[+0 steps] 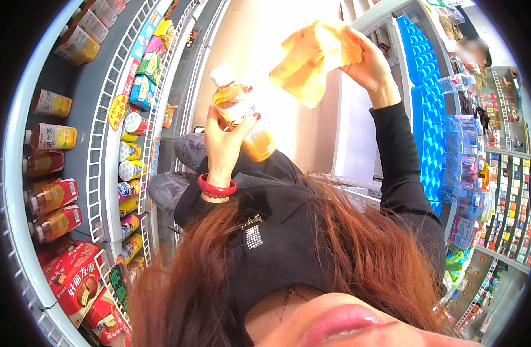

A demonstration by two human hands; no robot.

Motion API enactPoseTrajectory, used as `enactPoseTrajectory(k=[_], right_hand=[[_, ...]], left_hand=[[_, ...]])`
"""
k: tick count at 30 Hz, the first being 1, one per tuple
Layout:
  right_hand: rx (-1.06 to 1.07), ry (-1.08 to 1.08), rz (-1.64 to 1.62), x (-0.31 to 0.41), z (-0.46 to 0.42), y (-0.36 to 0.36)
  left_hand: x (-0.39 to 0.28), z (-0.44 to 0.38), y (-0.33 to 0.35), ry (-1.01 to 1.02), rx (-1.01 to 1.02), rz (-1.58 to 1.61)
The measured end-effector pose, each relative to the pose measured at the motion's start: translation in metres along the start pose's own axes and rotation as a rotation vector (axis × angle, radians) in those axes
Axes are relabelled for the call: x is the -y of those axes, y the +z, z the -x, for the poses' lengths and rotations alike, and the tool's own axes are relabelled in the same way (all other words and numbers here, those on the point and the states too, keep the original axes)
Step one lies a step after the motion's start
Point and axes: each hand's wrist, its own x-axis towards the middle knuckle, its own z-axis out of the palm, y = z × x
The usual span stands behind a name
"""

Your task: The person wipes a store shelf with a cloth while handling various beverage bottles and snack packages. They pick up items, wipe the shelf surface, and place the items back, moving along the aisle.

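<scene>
My left hand point(224, 145), with a red bracelet at the wrist, is wrapped around a clear plastic bottle of amber tea drink point(259, 143). The bottle has a white cap and a pale label with writing, and it leans with its cap up and to the left. To the right of it, my right hand point(373, 67) holds an orange-yellow cloth point(311, 63) by its right side. The cloth hangs loosely and does not touch the bottle. Strong glare washes out the space between them.
Shelves on the left carry drink bottles point(55, 136), red snack cartons point(70, 275) and snack canisters point(130, 151) behind a white wire rail point(101, 143). On the right are blue wavy-patterned panels point(426, 143), packed water bottles point(462, 152) and, farther off, another person point(475, 54).
</scene>
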Motion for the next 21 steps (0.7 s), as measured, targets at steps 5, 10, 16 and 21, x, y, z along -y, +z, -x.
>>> enactPoseTrajectory(k=[5,10,16,21], right_hand=[[0.085,-0.033,-0.03,-0.01,0.003,0.009],[0.288,-0.018,-0.232,-0.014,0.024,0.058],[0.289,-0.372,0.498,-0.083,0.031,0.101],[0.177,-0.455,0.827,-0.096,0.019,0.103]], left_hand=[[-0.003,0.002,0.006,0.013,0.025,-0.047],[-0.004,0.001,0.007,-0.036,0.008,-0.111],[-0.011,0.002,0.011,-0.044,-0.005,-0.174],[-0.005,0.003,0.013,-0.013,0.022,-0.269]])
